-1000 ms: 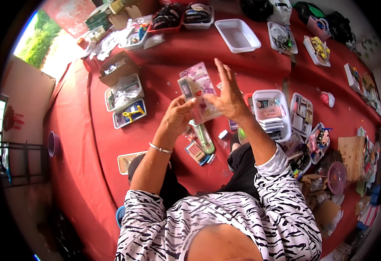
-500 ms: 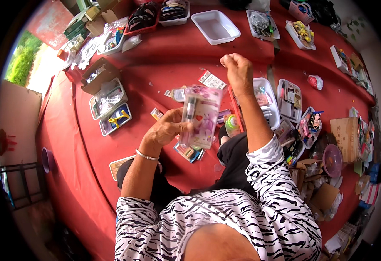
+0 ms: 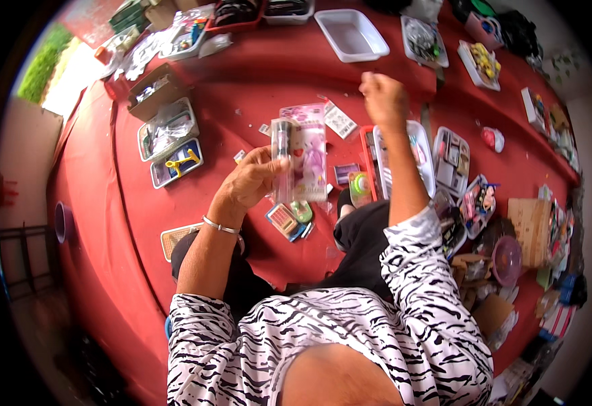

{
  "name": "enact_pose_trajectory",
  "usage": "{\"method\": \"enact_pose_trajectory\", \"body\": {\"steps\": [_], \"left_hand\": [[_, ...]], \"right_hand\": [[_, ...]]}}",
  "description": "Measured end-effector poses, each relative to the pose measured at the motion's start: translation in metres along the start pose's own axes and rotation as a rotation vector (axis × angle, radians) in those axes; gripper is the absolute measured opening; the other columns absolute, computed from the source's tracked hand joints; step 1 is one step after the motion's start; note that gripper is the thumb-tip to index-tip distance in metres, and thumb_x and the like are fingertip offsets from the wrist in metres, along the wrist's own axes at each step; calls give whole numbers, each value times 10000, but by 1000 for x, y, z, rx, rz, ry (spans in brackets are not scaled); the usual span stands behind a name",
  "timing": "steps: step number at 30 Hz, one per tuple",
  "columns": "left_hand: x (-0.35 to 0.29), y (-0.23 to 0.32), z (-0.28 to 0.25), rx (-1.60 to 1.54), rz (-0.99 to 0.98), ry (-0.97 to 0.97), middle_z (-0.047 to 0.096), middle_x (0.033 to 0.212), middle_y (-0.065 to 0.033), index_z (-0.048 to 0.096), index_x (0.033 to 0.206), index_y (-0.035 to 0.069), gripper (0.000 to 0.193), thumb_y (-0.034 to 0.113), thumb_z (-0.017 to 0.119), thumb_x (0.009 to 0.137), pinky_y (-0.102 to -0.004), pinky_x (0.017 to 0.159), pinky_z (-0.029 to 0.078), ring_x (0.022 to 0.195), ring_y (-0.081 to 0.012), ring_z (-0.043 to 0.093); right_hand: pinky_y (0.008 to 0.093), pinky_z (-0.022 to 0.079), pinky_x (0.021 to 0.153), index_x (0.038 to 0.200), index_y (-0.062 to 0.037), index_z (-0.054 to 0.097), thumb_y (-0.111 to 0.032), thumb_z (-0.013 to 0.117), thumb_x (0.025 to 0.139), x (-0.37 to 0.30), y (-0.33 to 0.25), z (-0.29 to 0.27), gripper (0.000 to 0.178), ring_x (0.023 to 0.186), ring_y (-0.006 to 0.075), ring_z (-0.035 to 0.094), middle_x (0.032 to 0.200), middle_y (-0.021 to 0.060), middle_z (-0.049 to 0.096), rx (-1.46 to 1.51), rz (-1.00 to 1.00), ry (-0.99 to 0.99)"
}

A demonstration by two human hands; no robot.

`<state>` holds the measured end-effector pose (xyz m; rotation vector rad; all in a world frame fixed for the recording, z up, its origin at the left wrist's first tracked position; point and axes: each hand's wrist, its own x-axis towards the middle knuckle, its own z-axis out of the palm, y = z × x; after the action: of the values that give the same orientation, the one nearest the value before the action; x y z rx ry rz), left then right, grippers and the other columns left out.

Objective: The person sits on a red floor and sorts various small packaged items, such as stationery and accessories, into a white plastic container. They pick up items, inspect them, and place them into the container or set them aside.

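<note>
My left hand [image 3: 254, 179] grips a pink blister pack [image 3: 309, 145] by its left edge, thumb on the front. The pack has a printed card and a clear plastic shell with a dark cylindrical item inside. My right hand [image 3: 385, 98] is raised off to the right, its fingers curled together and somewhat blurred; I cannot make out anything in them. Under my right forearm stand a white basket [image 3: 431, 172] and a red tray [image 3: 366, 145]. Below the pack lie a small calculator-like packet [image 3: 282, 220] and a green item [image 3: 301, 211] on the red sheet.
A white tub [image 3: 351, 34] stands at the far side. To the left are a cardboard box [image 3: 157, 101] and a blue-lined tray with a yellow item [image 3: 182, 162]. On the right sit a tray of cases [image 3: 451, 159], a purple bowl [image 3: 507, 260] and a carton [image 3: 529, 223].
The blister pack has moved slightly and turned more upright and face-on in my left hand. My right hand stays raised and closed. The whole view has shifted a little.
</note>
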<state>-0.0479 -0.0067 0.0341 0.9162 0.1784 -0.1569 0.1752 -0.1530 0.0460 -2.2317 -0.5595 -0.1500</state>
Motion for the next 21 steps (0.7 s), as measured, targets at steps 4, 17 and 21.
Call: {"method": "enact_pose_trajectory", "body": {"steps": [4, 17, 21], "left_hand": [[10, -11, -24, -218, 84, 158, 607, 895, -77, 542, 1017, -36, 252, 150, 574, 851, -322, 764, 502, 807, -155, 605], [-2, 11, -53, -359, 267, 590, 573, 912, -86, 503, 1042, -15, 235, 177, 455, 916, -364, 782, 505, 857, -192, 589], [1, 12, -69, -546, 413, 376, 578, 988, -107, 470, 1079, -5, 252, 188, 437, 920, -412, 854, 480, 923, -218, 585]], "right_hand": [[262, 461, 535, 732, 13, 588, -243, 483, 893, -14, -21, -12, 320, 554, 122, 566, 611, 73, 596, 407, -2, -72], [532, 296, 959, 872, -36, 630, -351, 565, 826, -79, -79, -3, 325, 948, 222, 572, 952, 68, 614, -7, -793, -1253], [315, 441, 752, 804, -2, 618, -330, 619, 800, -63, -57, 0, 328, 766, 113, 567, 784, 52, 611, 388, -118, -824]]}}
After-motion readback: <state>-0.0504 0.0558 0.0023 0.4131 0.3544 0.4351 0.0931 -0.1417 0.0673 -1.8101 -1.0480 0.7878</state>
